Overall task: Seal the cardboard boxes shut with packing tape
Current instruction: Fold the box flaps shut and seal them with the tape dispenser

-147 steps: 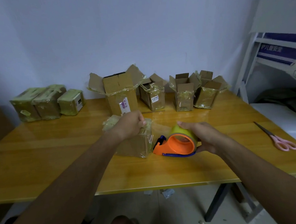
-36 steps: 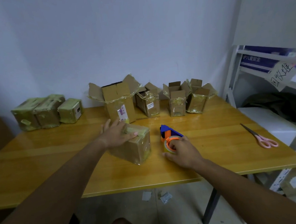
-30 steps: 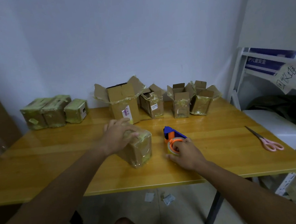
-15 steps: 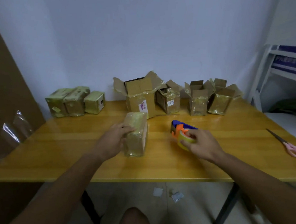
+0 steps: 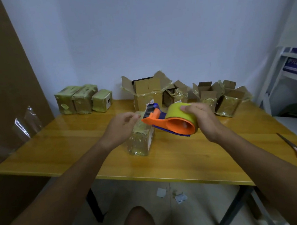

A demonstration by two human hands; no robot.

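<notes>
Head view. Right hand [image 5: 203, 120] curled round the yellow tape roll of the orange dispenser [image 5: 169, 122], lifted just above the wrapped box [image 5: 140, 139]. Left hand [image 5: 120, 127] loosely curled at that box's top, reaching toward the dispenser's blade end; contact unclear. Three taped boxes [image 5: 83, 101] grouped at back left, seemingly finished. Four open-flapped boxes [image 5: 183, 94] behind, still unsealed.

No readable text anywhere.
Small white labels on the tall open box [image 5: 147, 93] at centre and the taped box [image 5: 102, 100] upper left; blue sign [image 5: 296, 65] far right, all too blurred.
</notes>
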